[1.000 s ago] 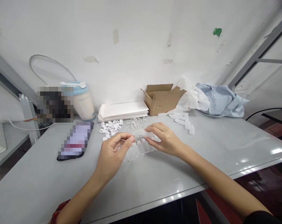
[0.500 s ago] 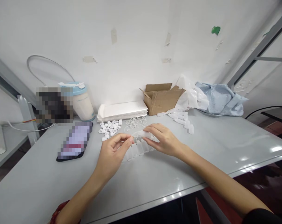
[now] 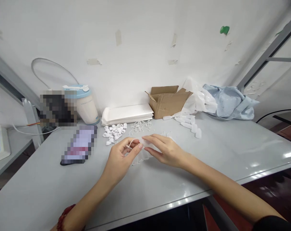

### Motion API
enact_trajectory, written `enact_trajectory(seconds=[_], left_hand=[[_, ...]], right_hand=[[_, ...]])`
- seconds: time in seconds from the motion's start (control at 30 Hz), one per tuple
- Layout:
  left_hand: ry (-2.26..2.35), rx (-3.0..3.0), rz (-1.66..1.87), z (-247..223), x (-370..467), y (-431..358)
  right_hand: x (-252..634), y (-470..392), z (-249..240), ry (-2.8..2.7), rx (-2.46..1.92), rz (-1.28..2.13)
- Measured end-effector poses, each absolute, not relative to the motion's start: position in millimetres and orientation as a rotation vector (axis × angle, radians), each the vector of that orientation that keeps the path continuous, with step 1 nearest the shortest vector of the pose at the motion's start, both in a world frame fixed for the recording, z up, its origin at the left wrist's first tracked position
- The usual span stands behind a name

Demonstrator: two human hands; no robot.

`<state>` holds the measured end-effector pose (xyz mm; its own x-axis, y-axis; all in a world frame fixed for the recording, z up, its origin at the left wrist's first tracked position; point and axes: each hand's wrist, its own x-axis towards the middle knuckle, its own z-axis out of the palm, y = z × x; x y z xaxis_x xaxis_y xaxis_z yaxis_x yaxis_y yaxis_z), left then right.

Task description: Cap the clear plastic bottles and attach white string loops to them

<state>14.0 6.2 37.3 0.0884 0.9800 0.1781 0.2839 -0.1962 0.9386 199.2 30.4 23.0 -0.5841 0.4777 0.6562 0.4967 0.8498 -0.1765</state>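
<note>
My left hand [image 3: 121, 154] is pinched on a thin white cord [image 3: 130, 142], which loops up beside its fingertips. My right hand [image 3: 168, 149] has its fingers closed round a translucent plastic piece [image 3: 147, 143], whose end meets the left fingertips. Its full shape is hidden by the fingers. Below both hands lies a row of translucent plastic pieces [image 3: 141, 158], partly covered. Small white caps [image 3: 115, 131] are heaped beyond the left hand. A tangle of thin white cords [image 3: 141, 126] sits beside them.
A stack of white envelopes [image 3: 127, 114] and an open cardboard box [image 3: 170, 104] stand by the wall. More translucent pieces [image 3: 193, 129] lie right of centre, near a white plastic bag [image 3: 199, 99] and blue cloth [image 3: 232, 102]. A phone [image 3: 79, 144] and cup [image 3: 87, 107] are at left.
Both hands have come closer together, bringing the cord and the plastic piece to meet at the fingertips. The cord now loops over my left fingers. The view has shifted slightly.
</note>
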Motion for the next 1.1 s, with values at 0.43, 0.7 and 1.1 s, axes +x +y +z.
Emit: enact_trajectory(seconds=[0.43,0.7,1.1], left_hand=[[1.19,2.437,1.32,42,4,-11],[1.209,2.695,1.181,35,-10,-40],[1.199,2.754,1.003,27,-24,-59]], right_hand=[[185,16,37,-1.435,-0.705,1.808],[181,10,31,-1.302,-0.416,2.207],[186,21,18,-1.699,-0.313,2.353]])
